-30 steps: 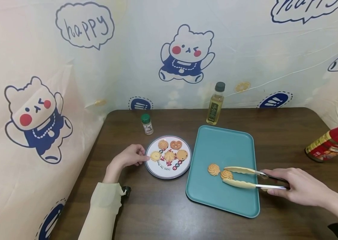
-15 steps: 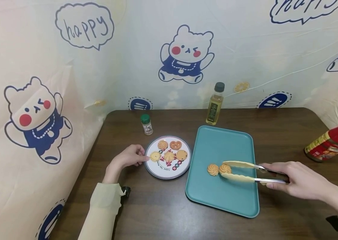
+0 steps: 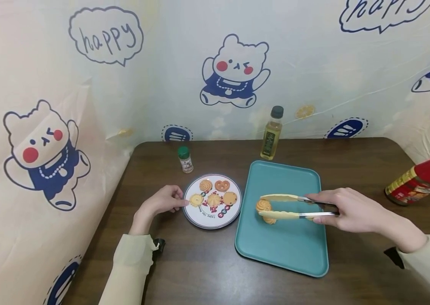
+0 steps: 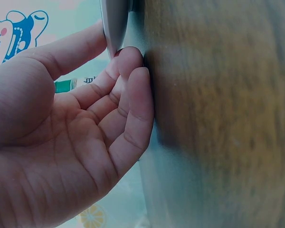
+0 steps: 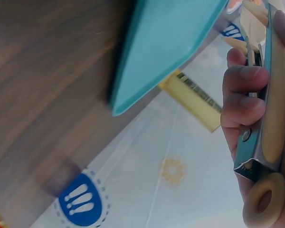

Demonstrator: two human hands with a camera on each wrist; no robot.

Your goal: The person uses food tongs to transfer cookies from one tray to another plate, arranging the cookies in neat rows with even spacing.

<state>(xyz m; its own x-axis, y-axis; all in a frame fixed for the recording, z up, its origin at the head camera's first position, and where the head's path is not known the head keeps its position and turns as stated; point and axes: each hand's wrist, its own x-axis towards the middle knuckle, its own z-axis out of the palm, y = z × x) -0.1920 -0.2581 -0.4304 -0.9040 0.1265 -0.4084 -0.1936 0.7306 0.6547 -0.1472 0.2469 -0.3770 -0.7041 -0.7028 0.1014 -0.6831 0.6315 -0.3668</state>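
My left hand (image 3: 163,200) pinches the left rim of a round white plate (image 3: 203,221), thumb on top and fingertips beneath; the left wrist view shows the plate's edge (image 4: 115,28) between them. Several cookies (image 3: 214,199) lie on the plate. My right hand (image 3: 352,210) grips metal tongs (image 3: 319,214) with cream tips, also seen as tongs (image 5: 275,90) in the right wrist view. Between the tips, over the left part of the teal tray (image 3: 287,250), is a swirl cookie (image 3: 263,205). A second swirl cookie (image 3: 270,220) on the tray is partly hidden behind the lower tip.
A green-capped shaker (image 3: 186,160) stands behind the plate. An oil bottle (image 3: 271,134) is behind the tray, and a red bottle (image 3: 420,178) stands at the right. A printed sheet (image 3: 142,93) hangs around the brown table (image 3: 195,271).
My right hand has moved left and away from me with the tongs, and one swirl cookie has gone with them, past the other. My left hand stays at the plate rim.
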